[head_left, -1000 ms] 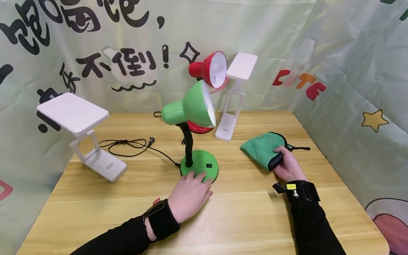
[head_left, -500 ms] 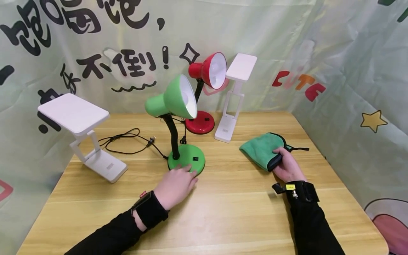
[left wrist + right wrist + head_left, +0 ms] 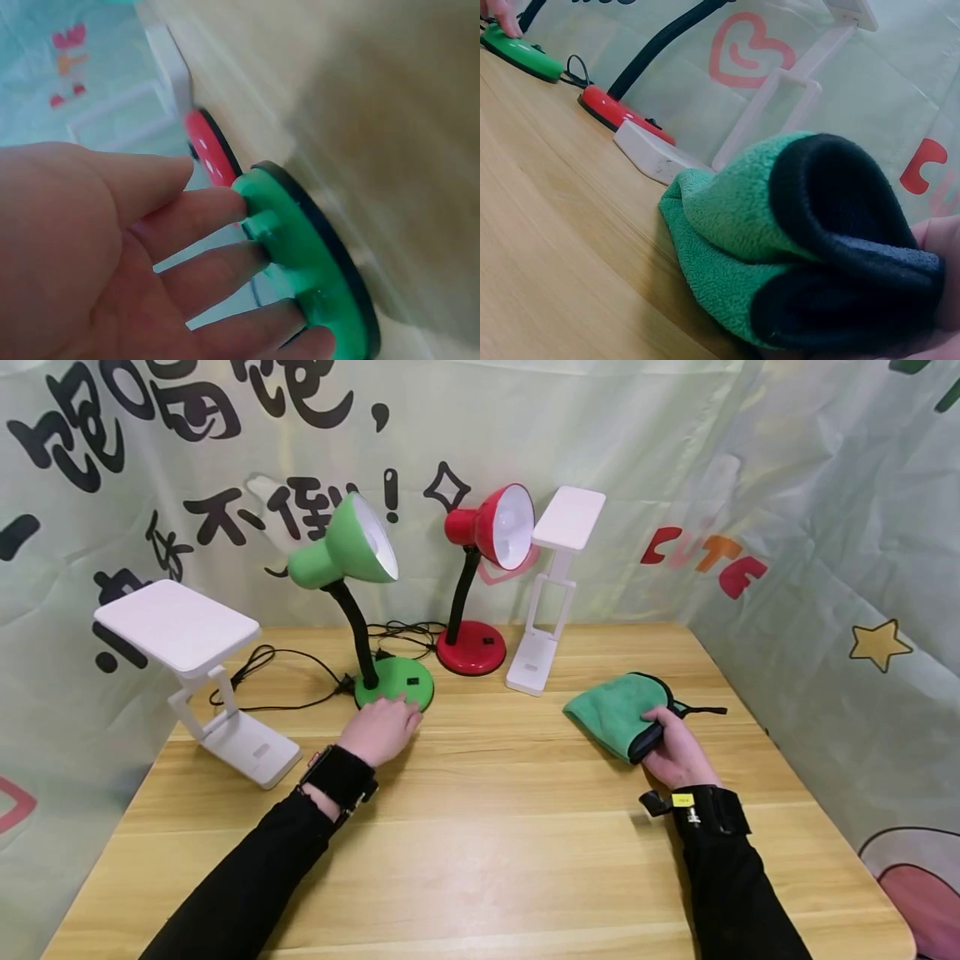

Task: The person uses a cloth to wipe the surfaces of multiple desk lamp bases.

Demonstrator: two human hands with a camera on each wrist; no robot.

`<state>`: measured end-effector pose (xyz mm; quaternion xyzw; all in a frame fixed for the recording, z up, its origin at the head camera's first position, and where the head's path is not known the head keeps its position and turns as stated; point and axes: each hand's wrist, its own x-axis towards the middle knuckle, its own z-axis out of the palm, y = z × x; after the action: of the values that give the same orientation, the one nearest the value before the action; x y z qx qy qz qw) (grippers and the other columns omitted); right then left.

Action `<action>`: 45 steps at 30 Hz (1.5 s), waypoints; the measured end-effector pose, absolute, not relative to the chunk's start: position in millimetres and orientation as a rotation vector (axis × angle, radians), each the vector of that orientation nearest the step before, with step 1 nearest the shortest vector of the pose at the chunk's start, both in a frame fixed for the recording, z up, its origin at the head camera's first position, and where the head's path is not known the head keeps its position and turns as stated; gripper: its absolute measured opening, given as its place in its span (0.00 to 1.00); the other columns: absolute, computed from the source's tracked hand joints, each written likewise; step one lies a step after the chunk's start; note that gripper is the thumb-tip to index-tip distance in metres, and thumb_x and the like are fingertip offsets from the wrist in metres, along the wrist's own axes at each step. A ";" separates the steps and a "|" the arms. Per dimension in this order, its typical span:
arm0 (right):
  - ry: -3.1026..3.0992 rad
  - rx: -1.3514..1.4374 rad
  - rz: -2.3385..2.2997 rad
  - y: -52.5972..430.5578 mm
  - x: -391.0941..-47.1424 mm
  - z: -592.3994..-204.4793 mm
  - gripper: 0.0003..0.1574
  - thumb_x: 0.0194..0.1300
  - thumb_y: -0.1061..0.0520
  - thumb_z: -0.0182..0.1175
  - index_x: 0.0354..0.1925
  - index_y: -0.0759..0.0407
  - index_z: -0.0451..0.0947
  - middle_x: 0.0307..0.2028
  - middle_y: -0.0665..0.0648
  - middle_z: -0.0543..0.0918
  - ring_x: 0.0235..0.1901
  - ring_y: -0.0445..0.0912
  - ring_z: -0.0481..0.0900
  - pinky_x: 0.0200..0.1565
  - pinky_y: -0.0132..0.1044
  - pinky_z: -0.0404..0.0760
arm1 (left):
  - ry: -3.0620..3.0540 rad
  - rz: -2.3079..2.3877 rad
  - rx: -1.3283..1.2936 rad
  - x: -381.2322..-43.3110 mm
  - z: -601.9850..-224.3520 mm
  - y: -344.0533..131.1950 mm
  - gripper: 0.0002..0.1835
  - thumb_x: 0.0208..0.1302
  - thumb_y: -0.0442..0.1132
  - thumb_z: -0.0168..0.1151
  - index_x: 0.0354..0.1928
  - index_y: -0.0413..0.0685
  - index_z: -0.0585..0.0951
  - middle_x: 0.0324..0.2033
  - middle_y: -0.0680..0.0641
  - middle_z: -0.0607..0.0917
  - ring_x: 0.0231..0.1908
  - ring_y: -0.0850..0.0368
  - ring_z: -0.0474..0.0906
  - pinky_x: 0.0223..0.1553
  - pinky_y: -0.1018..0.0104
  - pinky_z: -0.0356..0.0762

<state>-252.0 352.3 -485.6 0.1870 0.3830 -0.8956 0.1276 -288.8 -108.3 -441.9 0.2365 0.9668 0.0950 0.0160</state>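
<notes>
My left hand touches the front of the green desk lamp at its round base. In the left wrist view, the fingertips meet the base's upper side and the thumb stays apart from it. The lamp stands upright on its bent black neck. On the right, my right hand holds a folded green cloth with dark edging and a loop. Its fold is close up in the right wrist view, where the cloth hides most of the fingers.
A red desk lamp stands behind, right of the green one. Beside it is a white folding lamp; another white lamp stands at the left. Black cords lie around the bases. Printed fabric hangs behind the wooden table.
The green lamp has slid left and back, with my left hand moving along at its base. Its cord has shifted left. The red lamp's base is now uncovered. My right hand stays with the cloth.
</notes>
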 end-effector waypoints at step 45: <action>1.163 0.567 -2.584 347.0 -249.5 -481.6 0.37 0.76 0.58 0.45 0.71 0.40 0.37 0.60 0.38 0.55 0.60 0.33 0.57 0.56 0.28 0.70 | 2.906 0.656 0.433 -320.5 -425.2 -148.2 0.32 0.75 0.62 0.41 0.72 0.52 0.66 0.71 0.40 0.67 0.70 0.37 0.65 0.69 0.39 0.60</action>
<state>-249.5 347.0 -481.6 0.1948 0.3991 -0.8872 0.1254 -320.5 -148.2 -425.2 0.1435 0.9632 0.2175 0.0653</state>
